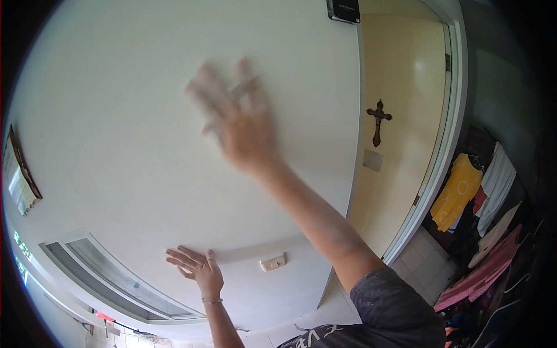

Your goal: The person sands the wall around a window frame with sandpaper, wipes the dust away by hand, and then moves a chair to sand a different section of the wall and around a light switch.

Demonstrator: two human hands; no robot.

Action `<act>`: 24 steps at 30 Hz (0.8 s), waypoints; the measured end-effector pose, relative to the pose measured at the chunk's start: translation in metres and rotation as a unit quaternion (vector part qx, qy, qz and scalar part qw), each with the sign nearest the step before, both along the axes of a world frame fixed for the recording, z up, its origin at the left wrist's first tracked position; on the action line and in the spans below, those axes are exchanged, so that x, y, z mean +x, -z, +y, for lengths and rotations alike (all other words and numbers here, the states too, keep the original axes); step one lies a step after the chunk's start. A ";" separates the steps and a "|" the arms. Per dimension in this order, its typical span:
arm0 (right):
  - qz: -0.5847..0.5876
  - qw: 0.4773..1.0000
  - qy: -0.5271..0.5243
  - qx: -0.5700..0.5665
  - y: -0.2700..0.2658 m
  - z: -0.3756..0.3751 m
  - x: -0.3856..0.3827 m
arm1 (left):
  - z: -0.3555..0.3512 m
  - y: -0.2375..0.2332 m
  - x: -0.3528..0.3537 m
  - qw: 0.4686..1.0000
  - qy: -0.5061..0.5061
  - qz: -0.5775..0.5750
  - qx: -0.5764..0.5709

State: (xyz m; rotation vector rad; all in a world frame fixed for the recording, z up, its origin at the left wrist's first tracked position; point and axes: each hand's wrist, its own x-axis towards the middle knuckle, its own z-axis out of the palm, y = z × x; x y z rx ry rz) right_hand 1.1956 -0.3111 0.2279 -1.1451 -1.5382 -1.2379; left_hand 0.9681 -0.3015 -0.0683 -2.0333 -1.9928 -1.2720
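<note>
My right hand point(246, 124) is raised in front of the white wall point(133, 145), its spread fingers smeared by motion and nothing held in it. Lower down, my left hand point(200, 272) is open against the same wall, with fingers stretched out and a thin bracelet point(212, 301) round the wrist. A pale wall switch plate point(273, 263) is fixed to the right of my left hand. The dark short sleeve point(394, 304) of my shirt covers the upper right arm.
A cream door point(400, 75) with a brown crucifix point(379, 123) stands on the right. A black box point(343, 10) is mounted near the wall's top edge. A glazed window point(110, 272) lies lower left. Clothes, including a yellow garment point(457, 191), hang far right.
</note>
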 end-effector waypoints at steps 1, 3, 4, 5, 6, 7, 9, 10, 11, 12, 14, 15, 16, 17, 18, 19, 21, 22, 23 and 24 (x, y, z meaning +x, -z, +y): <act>-0.050 0.995 -0.058 -0.056 0.018 0.000 -0.010 | -0.007 -0.008 0.007 0.999 0.005 -0.047 -0.026; -0.159 0.976 -0.069 -0.129 0.049 -0.004 0.004 | -0.018 -0.027 0.015 0.993 -0.015 -0.082 -0.079; -0.204 0.965 -0.066 -0.153 0.059 -0.005 0.018 | -0.019 -0.033 0.017 0.989 -0.025 -0.100 -0.105; -0.231 0.960 -0.041 -0.154 0.064 -0.012 0.044 | -0.015 -0.030 0.013 0.991 -0.034 -0.084 -0.098; -0.256 0.954 -0.017 -0.154 0.064 -0.022 0.068 | -0.008 -0.022 0.004 0.993 -0.043 -0.067 -0.090; -0.214 0.970 -0.004 -0.117 0.055 -0.032 0.095 | -0.002 -0.015 -0.004 0.994 -0.053 -0.051 -0.083; -0.116 0.991 0.035 -0.049 0.026 -0.048 0.136 | 0.001 -0.007 -0.013 0.996 -0.048 -0.031 -0.066; -0.047 0.997 0.066 -0.016 0.012 -0.052 0.141 | 0.002 -0.004 -0.013 0.997 -0.045 -0.031 -0.054; -0.004 0.997 0.075 0.021 -0.001 -0.047 0.137 | 0.003 -0.002 -0.013 0.998 -0.043 -0.028 -0.043; 0.042 0.994 0.086 0.056 -0.012 -0.038 0.130 | 0.003 0.001 -0.013 0.998 -0.049 -0.028 -0.038; 0.094 0.986 0.083 0.112 -0.024 -0.023 0.103 | 0.006 0.003 -0.010 0.998 -0.057 -0.028 -0.024; 0.098 0.984 0.068 0.132 -0.030 -0.013 0.084 | 0.006 0.001 -0.008 0.997 -0.065 -0.035 -0.038; 0.055 0.992 0.066 0.094 -0.028 -0.010 0.059 | 0.004 -0.003 -0.007 0.995 -0.071 -0.042 -0.052; 0.013 0.996 0.063 0.054 -0.016 -0.010 0.033 | 0.000 -0.006 -0.006 0.994 -0.077 -0.047 -0.069; -0.038 0.999 0.009 -0.008 0.001 -0.006 0.015 | -0.002 -0.010 -0.002 0.988 -0.090 -0.094 -0.077; -0.088 0.993 -0.045 -0.068 0.020 -0.007 0.004 | -0.003 -0.011 -0.002 0.987 -0.087 -0.113 -0.077; -0.200 0.963 -0.088 -0.158 0.071 -0.002 0.011 | -0.001 -0.007 -0.005 0.981 -0.078 -0.160 -0.073; -0.276 0.942 -0.079 -0.173 0.106 -0.001 0.029 | 0.000 -0.009 -0.008 0.980 -0.075 -0.159 -0.098; -0.347 0.916 -0.071 -0.187 0.131 -0.008 0.055 | 0.000 -0.009 -0.011 0.981 -0.070 -0.155 -0.098; -0.358 0.910 -0.022 -0.209 0.132 -0.022 0.084 | 0.001 -0.010 -0.014 0.982 -0.064 -0.151 -0.096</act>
